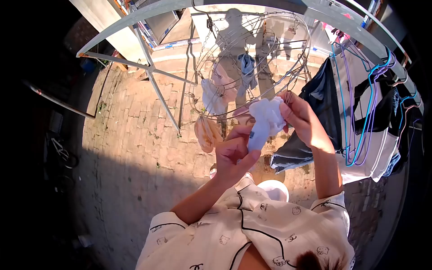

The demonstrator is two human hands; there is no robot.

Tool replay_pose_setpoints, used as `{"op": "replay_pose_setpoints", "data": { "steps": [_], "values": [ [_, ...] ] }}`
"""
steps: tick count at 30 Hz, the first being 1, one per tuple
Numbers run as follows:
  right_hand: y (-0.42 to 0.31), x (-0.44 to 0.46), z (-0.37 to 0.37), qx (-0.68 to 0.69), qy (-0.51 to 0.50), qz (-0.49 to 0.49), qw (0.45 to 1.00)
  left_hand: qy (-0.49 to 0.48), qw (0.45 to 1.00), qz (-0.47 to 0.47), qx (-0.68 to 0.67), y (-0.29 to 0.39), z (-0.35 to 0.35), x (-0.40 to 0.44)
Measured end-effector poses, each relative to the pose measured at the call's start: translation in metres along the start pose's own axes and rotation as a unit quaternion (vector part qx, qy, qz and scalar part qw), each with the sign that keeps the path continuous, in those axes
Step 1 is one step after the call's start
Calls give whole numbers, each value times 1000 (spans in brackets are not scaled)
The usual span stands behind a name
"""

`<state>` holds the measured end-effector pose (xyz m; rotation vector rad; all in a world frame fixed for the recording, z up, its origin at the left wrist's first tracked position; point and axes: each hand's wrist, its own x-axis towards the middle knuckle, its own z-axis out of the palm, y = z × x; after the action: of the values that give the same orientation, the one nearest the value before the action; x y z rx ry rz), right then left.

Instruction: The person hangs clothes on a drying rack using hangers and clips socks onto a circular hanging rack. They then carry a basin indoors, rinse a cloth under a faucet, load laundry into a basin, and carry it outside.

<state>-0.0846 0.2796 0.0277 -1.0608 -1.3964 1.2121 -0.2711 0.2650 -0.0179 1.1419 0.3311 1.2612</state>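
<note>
Between my two hands is a white sock (265, 118), bunched at the top and hanging down toward the left. My left hand (235, 155) pinches its lower end between thumb and fingers. The upper end is gripped by my right hand (302, 119), close to the rim of a round wire drying rack (219, 113). From this rack hang a blue-grey sock (247, 67), a white piece of cloth (211, 96) and a peach-coloured piece (207, 135). Whether a clip touches the white sock, I cannot tell.
A grey metal frame (148, 67) arches overhead. To the right hang blue and purple hangers (371, 108), dark jeans (321, 99) and light garments. Below me a white round object (275, 190) stands on the brick ground (130, 130). A wall is at the back.
</note>
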Motion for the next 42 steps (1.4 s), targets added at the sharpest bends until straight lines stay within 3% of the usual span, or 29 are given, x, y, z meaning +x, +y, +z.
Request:
{"op": "replay_pose_setpoints", "data": {
  "steps": [9, 13, 14, 17, 18, 21, 22, 24, 25, 26, 27, 29, 32, 36, 39, 42],
  "values": [
    [-10, 0, -1, -61, -38, -3, 997, 79, 991, -107, 0, -1, 23, 19],
    [-1, 2, -7, -86, -48, -39, 994, 49, 957, -127, 255, -2, 10, 10],
    [-3, 1, -7, -107, -46, -37, 993, 2, 923, -9, 384, 2, 6, 11],
    [-8, 3, -9, -136, -45, -37, 989, -28, 849, 135, 510, 16, 6, 10],
    [-3, 4, -8, -121, -48, -41, 991, 9, 922, 28, 387, 10, 7, 7],
    [7, 8, 5, -101, -72, -41, 991, 97, 930, 85, 343, -52, -5, -5],
    [8, 11, 5, -105, -76, -40, 991, -39, 875, 220, 429, -54, -13, -28],
    [-5, 10, 4, -136, -97, -17, 986, 72, 933, 127, 328, -76, -38, -38],
    [-8, 13, 2, -151, -102, -10, 983, 201, 955, 54, 211, -77, -41, -25],
    [-3, 13, 1, -229, -86, -78, 967, 80, 940, 125, 307, -68, -38, -19],
    [1, 12, 2, -241, -104, -110, 959, 12, 891, 192, 410, -61, -33, -11],
    [3, 17, -2, -270, -148, -193, 932, 36, 905, 140, 401, -60, -24, 4],
    [-11, 13, -6, -259, -158, -117, 946, 117, 935, 130, 308, -39, -8, -2],
    [2, 1, -6, -187, -71, -82, 976, 29, 863, 224, 452, -21, 12, -16],
    [8, -6, -6, -142, -28, -55, 988, 17, 865, 159, 475, -17, 21, -12],
    [14, -12, -3, -112, -5, -25, 993, 29, 957, -4, 290, -24, 34, 7]
  ]
}}
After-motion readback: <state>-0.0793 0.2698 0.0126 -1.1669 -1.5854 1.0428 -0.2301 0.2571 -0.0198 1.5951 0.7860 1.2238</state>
